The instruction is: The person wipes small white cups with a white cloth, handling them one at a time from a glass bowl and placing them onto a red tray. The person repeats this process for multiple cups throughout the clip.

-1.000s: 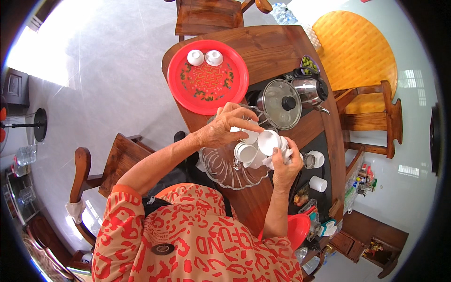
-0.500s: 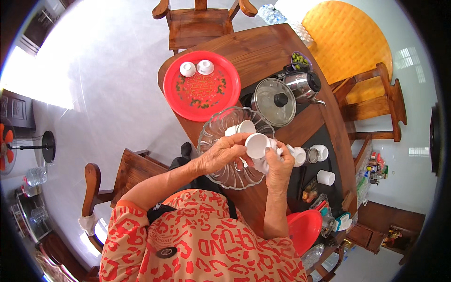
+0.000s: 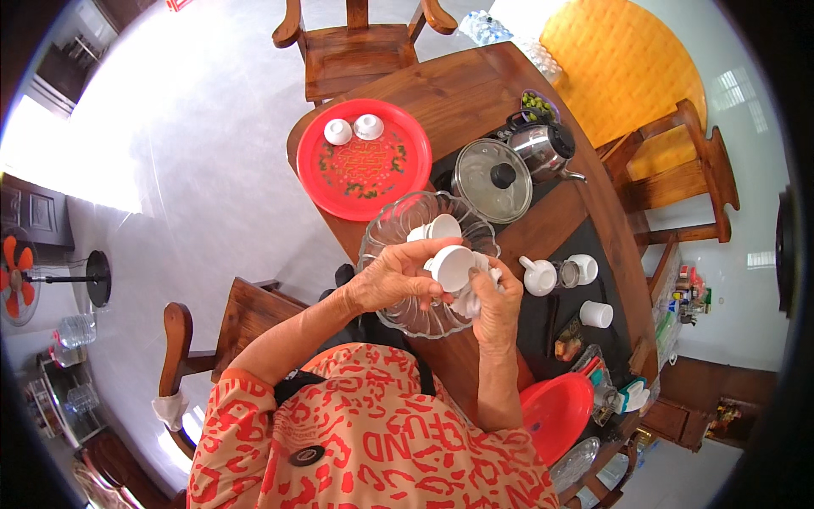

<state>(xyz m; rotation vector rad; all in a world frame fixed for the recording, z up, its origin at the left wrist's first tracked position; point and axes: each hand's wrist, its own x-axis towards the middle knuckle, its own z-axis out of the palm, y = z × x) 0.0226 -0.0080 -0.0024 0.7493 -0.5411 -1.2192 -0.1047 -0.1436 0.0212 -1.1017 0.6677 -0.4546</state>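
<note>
A small white cup (image 3: 452,266) is gripped in my left hand (image 3: 388,278), its mouth tilted toward my right hand (image 3: 500,307). That right hand pinches a white cloth (image 3: 467,303) against the cup's edge. Both hands are above a clear, ribbed glass bowl (image 3: 370,244), where more white cups (image 3: 443,226) lie; my hands hide part of its inside. On a red round tray (image 3: 356,206) beyond the bowl, two white cups (image 3: 368,126) stand upside down near the far rim.
A glass-lidded pot (image 3: 482,188) and a steel kettle (image 3: 540,151) stand right of the bowl. Nearer are a small white teapot (image 3: 538,277), a glass jar (image 3: 567,272) and white cups (image 3: 596,314). A red basin (image 3: 555,416) sits by my right elbow. Wooden chairs (image 3: 360,61) surround the table.
The cup has turned slightly in my left hand and shifted a little left and down. My right hand remains beside it with the cloth. The whole view has shifted slightly.
</note>
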